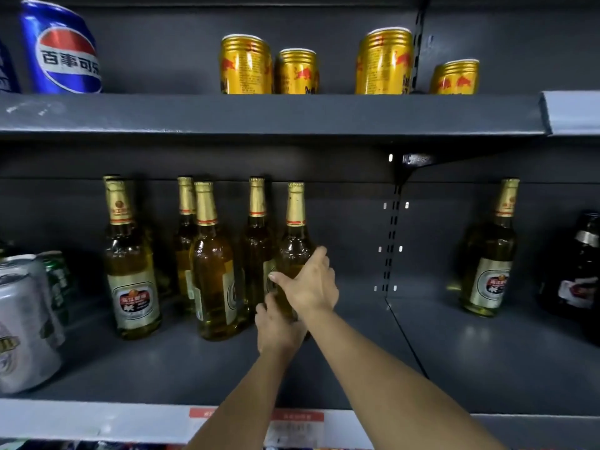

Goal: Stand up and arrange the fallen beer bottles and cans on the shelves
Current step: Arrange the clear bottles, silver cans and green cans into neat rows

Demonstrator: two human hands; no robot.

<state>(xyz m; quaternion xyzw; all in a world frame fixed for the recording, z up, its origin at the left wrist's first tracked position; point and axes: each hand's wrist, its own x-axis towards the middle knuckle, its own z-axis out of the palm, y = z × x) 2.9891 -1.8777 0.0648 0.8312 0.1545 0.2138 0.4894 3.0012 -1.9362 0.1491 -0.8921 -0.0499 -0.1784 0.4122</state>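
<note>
A beer bottle (295,228) with a gold foil neck stands upright on the lower shelf (201,368), gripped by both hands of a person reaching in from the 6 o'clock edge. The right hand (310,282) wraps around the bottle's shoulder and upper body, thumb across the front and fingers curled behind the glass. The left hand (276,326) clasps the lower body just beneath, at 7 o'clock from the right hand, its fingers closed round the base of the bottle.

At 9 o'clock from the held bottle stand more of the same brand, all upright: one just beside it (258,241), a front bottle (214,274), another behind that (185,235), and a label-forward bottle (131,271) farther left. At the far 9 o'clock edge sit silver beer cans (24,323) with a green can (58,280) behind them.

At 3 o'clock, well apart past the shelf divider, a lone bottle (490,254) stands upright, with a dark bottle (581,271) near the frame edge.

On the upper shelf (259,113), at 12 o'clock, four gold energy-drink cans (246,64) stand upright; a blue cola can (61,48) sits at 10 o'clock.
</note>
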